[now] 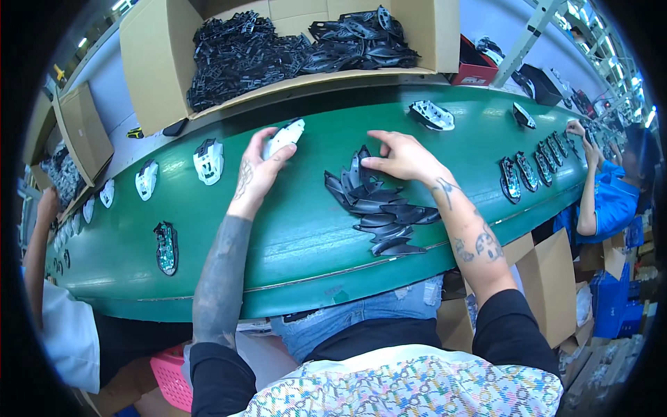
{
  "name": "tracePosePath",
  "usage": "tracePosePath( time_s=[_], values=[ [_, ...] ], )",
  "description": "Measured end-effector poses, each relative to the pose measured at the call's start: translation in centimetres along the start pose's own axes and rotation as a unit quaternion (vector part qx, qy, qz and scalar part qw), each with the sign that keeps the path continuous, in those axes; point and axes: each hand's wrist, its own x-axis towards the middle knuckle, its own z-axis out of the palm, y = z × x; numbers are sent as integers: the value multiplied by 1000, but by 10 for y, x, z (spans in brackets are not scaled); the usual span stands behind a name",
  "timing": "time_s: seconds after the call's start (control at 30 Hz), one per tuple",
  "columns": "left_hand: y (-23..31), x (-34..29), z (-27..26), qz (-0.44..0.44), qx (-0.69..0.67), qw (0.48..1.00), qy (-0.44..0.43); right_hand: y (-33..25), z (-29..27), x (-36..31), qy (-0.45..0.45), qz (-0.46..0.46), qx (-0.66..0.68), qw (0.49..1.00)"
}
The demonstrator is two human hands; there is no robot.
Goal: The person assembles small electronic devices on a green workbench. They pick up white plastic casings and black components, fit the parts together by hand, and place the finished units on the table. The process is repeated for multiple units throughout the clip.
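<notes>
My left hand is closed round a white, hollow computer mouse shell, held above the green conveyor belt. My right hand reaches over a loose pile of curved, glossy black plastic mouse panels. Its index finger and thumb are apart, with the upper tip of one panel between them. The thumb appears to touch that panel, but no firm grip on it shows. Several panels overlap in the pile, which spreads toward the belt's near edge.
A cardboard box full of black plastic parts stands beyond the belt. White-and-black mouse shells line the left; a dark-edged circuit board assembly lies nearer. More assemblies sit at right. Co-workers in blue and white flank me.
</notes>
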Motion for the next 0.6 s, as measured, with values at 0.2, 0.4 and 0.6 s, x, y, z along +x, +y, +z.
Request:
tracePosePath(
  time_s=[0.2,0.4,0.6],
  values=[
    [29,-44,4,-87,-475,866,-133,28,-7,17,-74,71,196,975],
    [26,-62,18,47,-169,980,-91,-10,-44,-18,37,-40,542,838],
    [27,-69,16,155,-11,982,-109,-38,-13,-21,-17,-199,527,826]
  ],
)
